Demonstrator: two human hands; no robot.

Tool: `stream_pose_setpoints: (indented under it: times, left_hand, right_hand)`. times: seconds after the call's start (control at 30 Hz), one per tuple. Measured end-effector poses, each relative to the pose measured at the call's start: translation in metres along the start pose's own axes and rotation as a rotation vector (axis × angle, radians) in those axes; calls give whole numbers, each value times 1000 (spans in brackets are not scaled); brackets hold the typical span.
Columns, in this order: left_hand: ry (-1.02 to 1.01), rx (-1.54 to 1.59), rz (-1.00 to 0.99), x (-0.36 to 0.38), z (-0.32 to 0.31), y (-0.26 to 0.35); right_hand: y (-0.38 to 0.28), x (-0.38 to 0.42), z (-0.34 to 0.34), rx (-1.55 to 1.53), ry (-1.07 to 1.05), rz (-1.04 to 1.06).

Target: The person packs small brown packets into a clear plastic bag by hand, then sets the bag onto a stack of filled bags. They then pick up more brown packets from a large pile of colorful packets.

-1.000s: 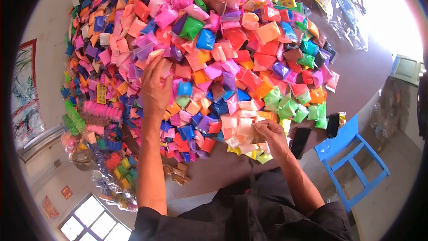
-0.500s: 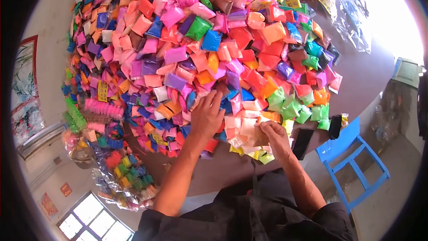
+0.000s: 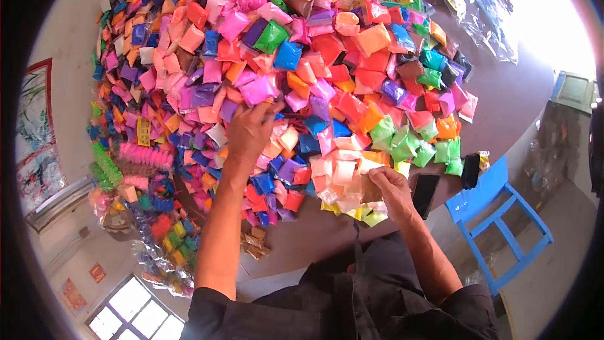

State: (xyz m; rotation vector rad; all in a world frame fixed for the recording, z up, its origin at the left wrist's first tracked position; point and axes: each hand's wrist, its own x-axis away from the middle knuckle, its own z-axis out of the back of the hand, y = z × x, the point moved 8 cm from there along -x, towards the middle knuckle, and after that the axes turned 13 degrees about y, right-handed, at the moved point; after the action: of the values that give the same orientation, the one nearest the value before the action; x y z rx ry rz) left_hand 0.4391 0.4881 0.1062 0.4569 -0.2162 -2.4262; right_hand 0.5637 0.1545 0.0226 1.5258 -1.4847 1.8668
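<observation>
My left hand [image 3: 248,129] reaches into the heap of small, brightly coloured plastic packets. Its fingers are bent together at the lower edge of a magenta packet [image 3: 258,90]; their tips are hidden, so what they hold cannot be made out. Near the table's front edge, my right hand [image 3: 391,190] pinches a brown packet [image 3: 370,190] between thumb and fingers. Just left of that hand lie several pale peach packets [image 3: 343,173], with yellow packets [image 3: 333,209] below them. Light green packets [image 3: 404,145] sit above the right hand.
A black phone [image 3: 425,195] lies right of my right hand, beside a black packet [image 3: 470,171]. Small brown packets [image 3: 255,242] are by the front edge of the table [image 3: 302,245]. Clear plastic bags [image 3: 487,25] lie at far right. A blue chair [image 3: 503,226] stands beside the table.
My left hand has moved left and farther into the heap, and packets around it have shifted. The right hand stays nearly in place with the brown packet. The view has shifted slightly.
</observation>
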Motion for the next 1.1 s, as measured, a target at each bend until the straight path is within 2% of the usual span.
stream_pose_setpoints:
  times: [0.2,0.27,0.37,0.6,0.7,0.8,0.9,1.0,1.1]
  left_hand:
    - [-52,-54,243,-39,50,-18]
    - [-24,83,302,-42,53,-40]
    - [33,306,351,-50,67,-41]
    - [54,320,620,-46,81,-76]
    - [59,147,592,-47,90,-70]
    - [358,-325,70,-48,103,-34]
    - [352,-256,36,-39,95,2]
    - [193,-67,255,-13,63,-12]
    - [81,-33,337,16,43,-10]
  right_hand:
    - [1,2,0,-10,-33,-24]
    - [2,1,0,4,-20,-8]
    - [-2,5,-1,-11,-20,-33]
    - [4,1,2,-21,-16,-24]
    - [7,-1,3,-42,-9,-2]
    - [11,-4,3,-42,-14,22]
    - [5,2,-3,-68,-35,0]
    - [1,8,-5,-46,-28,-55]
    - [0,7,-4,-66,-26,-58]
